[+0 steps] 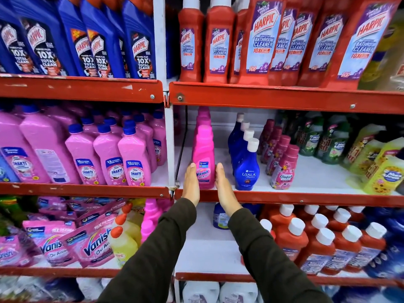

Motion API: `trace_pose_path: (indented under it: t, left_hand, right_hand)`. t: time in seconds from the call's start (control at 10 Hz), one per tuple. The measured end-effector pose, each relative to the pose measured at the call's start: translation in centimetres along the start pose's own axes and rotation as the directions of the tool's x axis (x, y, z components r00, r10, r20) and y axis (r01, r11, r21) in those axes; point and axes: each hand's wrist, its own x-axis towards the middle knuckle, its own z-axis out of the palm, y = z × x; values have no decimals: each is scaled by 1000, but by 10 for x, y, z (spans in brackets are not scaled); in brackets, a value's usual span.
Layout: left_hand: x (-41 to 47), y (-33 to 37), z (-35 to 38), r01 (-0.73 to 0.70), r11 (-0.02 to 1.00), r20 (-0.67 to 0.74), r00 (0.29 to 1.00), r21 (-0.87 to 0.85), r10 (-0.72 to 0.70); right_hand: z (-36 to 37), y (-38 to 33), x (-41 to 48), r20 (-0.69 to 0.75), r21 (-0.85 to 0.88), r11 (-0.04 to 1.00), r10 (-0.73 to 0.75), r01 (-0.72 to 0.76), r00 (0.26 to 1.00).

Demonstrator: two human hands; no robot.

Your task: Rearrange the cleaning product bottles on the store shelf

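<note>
A pink Vanish bottle (205, 154) stands upright at the front edge of the middle shelf (284, 196), first in a row of like pink bottles running back. My left hand (191, 183) lies flat against its left side and my right hand (225, 186) flat against its right side, fingers straight, pressing the bottle between the palms. Just right of it stands a row of blue Ujala bottles (246, 169) with white caps, then a row of dark pink Comfort bottles (283, 169).
Red Harpic bottles (260, 40) fill the shelf above, blue Harpic bottles (96, 40) upper left. Pink Shakti bottles (109, 156) crowd the left bay. Green and yellow bottles (371, 158) stand at right. Below are red bottles (323, 243) and Vanish pouches (72, 241).
</note>
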Motion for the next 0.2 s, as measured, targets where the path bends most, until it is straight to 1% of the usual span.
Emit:
trace_pose_path:
  t: [0.1,0.2]
  left_hand:
    - [-4,3,-1,-6,999,2,1000,40,6]
    - [-13,0,0,-102,978,-102,987,181,122]
  right_hand:
    - [-2,-7,-8,-25,-18,1000,-11,11,1000]
    - [-16,-15,-22,-243,13,991,-124,131,962]
